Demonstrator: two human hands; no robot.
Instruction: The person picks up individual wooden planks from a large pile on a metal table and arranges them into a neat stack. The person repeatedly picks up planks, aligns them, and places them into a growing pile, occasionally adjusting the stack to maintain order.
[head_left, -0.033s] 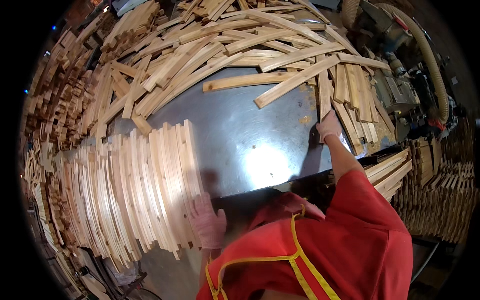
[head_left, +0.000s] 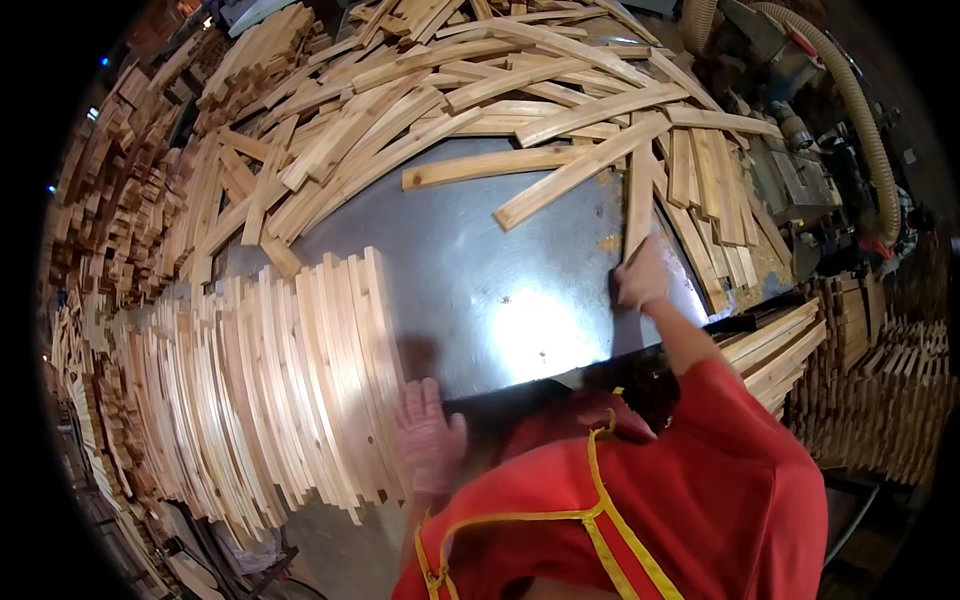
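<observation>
My right hand (head_left: 642, 275) is closed around the near end of a wooden slat (head_left: 638, 205) at the right of the metal table (head_left: 460, 270). The far end of that slat lies under another slat (head_left: 580, 172) set slantwise. My left hand (head_left: 430, 435), in a pale glove, has its fingers stretched out beside the right side of a row of slats (head_left: 270, 390) laid side by side. Its fingertips are close to the last slat; whether they touch it I cannot tell.
A loose heap of slats (head_left: 400, 110) covers the far part of the table. Stacked wood stands at the left (head_left: 120, 190) and at the right (head_left: 870, 400). A machine (head_left: 800, 185) with a ribbed hose (head_left: 880, 130) is at the far right.
My right hand has drawn the slat nearer and a little left. The slantwise slat over it has shifted slightly the same way. My left hand has moved slightly right, its fingers still stretched.
</observation>
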